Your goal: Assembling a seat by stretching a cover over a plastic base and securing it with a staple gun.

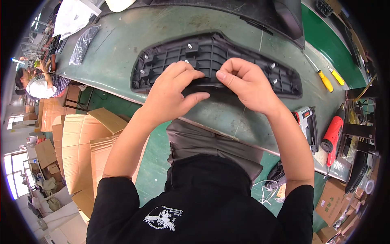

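Observation:
A long black plastic panel (213, 49) lies on the green workbench with its ribbed underside facing up. Pale clips (189, 46) stick up from several of its raised mounts. My left hand (172, 87) is over the panel's near edge, left of the middle; its thumb and index finger are apart, and I see nothing between them. Beside it, my right hand (248, 83) is closed over the near middle, thumb against curled fingers. Whatever is in that pinch, if anything, is hidden. Both hands cover part of the panel's near side.
At right lie a screwdriver (325, 81), a yellow-handled cutter (336, 76), a staple gun (305, 126) and a red heat gun (333, 132). A large black part (280, 18) spans the bench's far side. Cardboard boxes (77, 150) stand at left; another person (40, 85) sits beyond.

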`<action>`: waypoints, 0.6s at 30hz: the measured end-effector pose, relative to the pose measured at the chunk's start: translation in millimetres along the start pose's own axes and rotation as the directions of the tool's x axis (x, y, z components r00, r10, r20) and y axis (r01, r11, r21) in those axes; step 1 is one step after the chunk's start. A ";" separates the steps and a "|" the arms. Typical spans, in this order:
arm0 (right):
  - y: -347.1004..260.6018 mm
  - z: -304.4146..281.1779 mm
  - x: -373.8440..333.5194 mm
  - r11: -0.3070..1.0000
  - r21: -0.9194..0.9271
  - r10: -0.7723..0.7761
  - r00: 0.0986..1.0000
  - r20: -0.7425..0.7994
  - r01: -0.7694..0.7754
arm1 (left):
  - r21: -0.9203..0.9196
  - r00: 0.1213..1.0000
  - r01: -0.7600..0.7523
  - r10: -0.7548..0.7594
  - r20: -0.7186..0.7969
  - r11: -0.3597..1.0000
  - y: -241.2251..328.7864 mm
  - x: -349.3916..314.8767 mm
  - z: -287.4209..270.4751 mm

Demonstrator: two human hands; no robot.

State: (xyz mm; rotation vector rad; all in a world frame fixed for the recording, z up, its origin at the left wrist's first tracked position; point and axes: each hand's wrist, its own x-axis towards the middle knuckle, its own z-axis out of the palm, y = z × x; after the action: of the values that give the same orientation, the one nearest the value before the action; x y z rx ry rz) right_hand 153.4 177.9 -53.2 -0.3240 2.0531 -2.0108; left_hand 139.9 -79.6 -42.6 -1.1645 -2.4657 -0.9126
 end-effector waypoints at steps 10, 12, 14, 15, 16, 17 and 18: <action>-65.6 -5.1 -23.0 0.973 0.204 0.108 0.994 0.003 -0.107 | -0.317 0.725 0.263 0.030 0.688 0.911 15.8 80.4 -61.1; -64.5 -11.1 -22.4 0.958 0.245 0.151 0.988 0.001 -0.147 | -0.241 0.491 0.570 -0.091 0.866 0.785 20.8 99.8 -55.5; -61.7 -10.9 -17.4 0.935 0.312 0.183 0.983 -0.010 -0.171 | -0.274 0.479 0.685 -0.134 0.867 0.675 11.0 101.7 -36.6; -58.5 -14.0 -13.6 0.931 0.320 0.189 0.982 -0.013 -0.175 | -0.300 0.466 0.778 -0.187 0.865 0.552 7.1 103.0 -28.9; -54.5 -17.9 -8.0 0.924 0.332 0.209 0.978 -0.025 -0.189 | -0.481 0.558 0.790 -0.121 0.821 0.380 8.3 100.9 -23.7; -50.5 -21.1 -3.2 0.916 0.344 0.229 0.973 -0.034 -0.204 | -0.475 0.551 0.796 -0.123 0.826 0.376 6.9 102.4 -22.7; -46.2 -24.1 0.5 0.912 0.351 0.236 0.971 -0.029 -0.211 | -0.448 0.529 0.799 -0.115 0.841 0.402 3.3 104.0 -22.8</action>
State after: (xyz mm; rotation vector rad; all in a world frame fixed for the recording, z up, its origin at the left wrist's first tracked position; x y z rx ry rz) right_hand 144.2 199.4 -6.6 0.0509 1.6380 -2.2066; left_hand 75.0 -30.4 25.9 -1.0589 -3.2159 -2.4632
